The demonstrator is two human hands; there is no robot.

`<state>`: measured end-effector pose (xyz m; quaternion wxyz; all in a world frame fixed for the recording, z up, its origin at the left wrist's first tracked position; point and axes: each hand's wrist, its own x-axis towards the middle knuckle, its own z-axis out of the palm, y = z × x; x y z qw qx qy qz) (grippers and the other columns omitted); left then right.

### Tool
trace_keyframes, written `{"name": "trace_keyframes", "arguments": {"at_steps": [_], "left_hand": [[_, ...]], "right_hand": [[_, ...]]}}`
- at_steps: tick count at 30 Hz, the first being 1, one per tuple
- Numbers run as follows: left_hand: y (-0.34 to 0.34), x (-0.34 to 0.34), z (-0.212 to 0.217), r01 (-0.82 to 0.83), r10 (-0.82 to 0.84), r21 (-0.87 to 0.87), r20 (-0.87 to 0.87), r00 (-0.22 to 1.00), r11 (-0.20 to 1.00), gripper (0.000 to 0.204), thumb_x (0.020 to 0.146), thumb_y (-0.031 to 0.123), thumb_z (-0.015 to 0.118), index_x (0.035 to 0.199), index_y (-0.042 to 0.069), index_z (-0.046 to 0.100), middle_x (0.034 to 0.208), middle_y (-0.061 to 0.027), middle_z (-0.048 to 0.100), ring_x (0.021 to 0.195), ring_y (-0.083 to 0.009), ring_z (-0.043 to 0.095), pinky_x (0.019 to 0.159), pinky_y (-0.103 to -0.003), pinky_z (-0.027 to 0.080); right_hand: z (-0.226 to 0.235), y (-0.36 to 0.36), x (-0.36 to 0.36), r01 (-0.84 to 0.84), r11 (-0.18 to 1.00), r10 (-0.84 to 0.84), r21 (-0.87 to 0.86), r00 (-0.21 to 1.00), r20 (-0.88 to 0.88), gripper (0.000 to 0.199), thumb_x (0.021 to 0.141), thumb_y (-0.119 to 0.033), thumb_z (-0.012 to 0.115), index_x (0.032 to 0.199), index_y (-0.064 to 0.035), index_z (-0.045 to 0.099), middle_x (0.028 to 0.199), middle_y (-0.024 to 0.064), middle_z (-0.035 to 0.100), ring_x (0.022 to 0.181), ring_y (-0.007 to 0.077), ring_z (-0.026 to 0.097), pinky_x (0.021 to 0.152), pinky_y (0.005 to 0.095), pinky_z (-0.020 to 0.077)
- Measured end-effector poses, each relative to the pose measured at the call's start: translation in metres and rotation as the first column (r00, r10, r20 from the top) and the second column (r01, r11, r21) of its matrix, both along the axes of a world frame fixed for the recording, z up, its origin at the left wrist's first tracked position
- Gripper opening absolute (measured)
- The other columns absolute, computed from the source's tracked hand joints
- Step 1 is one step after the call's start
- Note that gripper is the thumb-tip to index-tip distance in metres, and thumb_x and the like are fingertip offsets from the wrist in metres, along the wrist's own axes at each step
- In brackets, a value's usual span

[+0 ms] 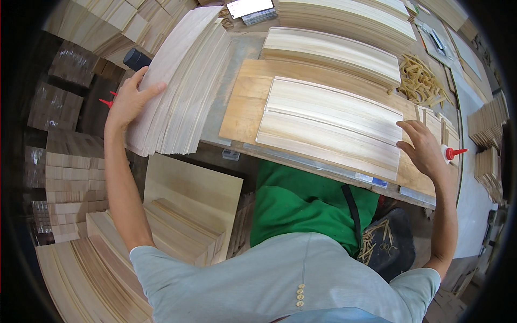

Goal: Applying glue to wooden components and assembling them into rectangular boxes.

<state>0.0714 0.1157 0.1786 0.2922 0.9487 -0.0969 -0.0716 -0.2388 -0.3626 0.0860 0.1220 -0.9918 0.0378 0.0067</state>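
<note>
Pale wood meets both bare hands. The right hand (420, 144) is half open, with its thumb and bent fingers apart at the right end of the slats (331, 126); the fingertips seem to touch this end, but I cannot tell if they press on it. The left hand (132, 99) is spread, and its thumb lies on the outer face of the tall stack (186, 75) of thin sheets; its other fingers are partly hidden, so I cannot tell how firmly it holds.

The slats lie flat on a brown board (242, 97), in front of the person. Just beside the right wrist is a white bottle (447, 154) with a red tip. Behind the slats is a second stack (328, 54), and to the right of it a heap of tan bands (423, 81). Near the left fingers is a dark cylinder (137, 59). Farther back, a lit phone (250, 6) lies on the table (215, 118).
</note>
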Motion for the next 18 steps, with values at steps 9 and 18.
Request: {"name": "trace_keyframes", "arguments": {"at_steps": [9,18], "left_hand": [[-0.004,-0.004,0.005,0.086,-0.129,0.211,0.2,0.971,0.974,0.075,0.071,0.037,0.069,0.128,-0.006,0.049,0.118,-0.026,0.058,0.108,-0.0292,0.059,0.092,-0.035,0.043],[-0.005,-0.021,0.019,-0.046,-0.082,0.226,0.524,0.848,0.973,0.048,0.079,0.023,0.066,0.122,0.004,0.058,0.12,-0.0174,0.06,0.111,-0.0255,0.057,0.094,-0.035,0.042]], "right_hand": [[-0.002,0.015,0.001,-0.021,0.998,0.019,0.062,0.999,0.036,0.037,0.08,-0.012,0.066,0.114,-0.0007,0.057,0.109,0.0185,0.06,0.103,0.0358,0.054,0.087,0.042,0.0451],[-0.008,0.012,-0.002,-0.01,0.994,-0.017,0.109,0.968,0.249,0.025,0.083,-0.008,0.065,0.106,0.0006,0.059,0.098,0.0164,0.063,0.09,0.0312,0.061,0.076,0.0377,0.0486]]}}
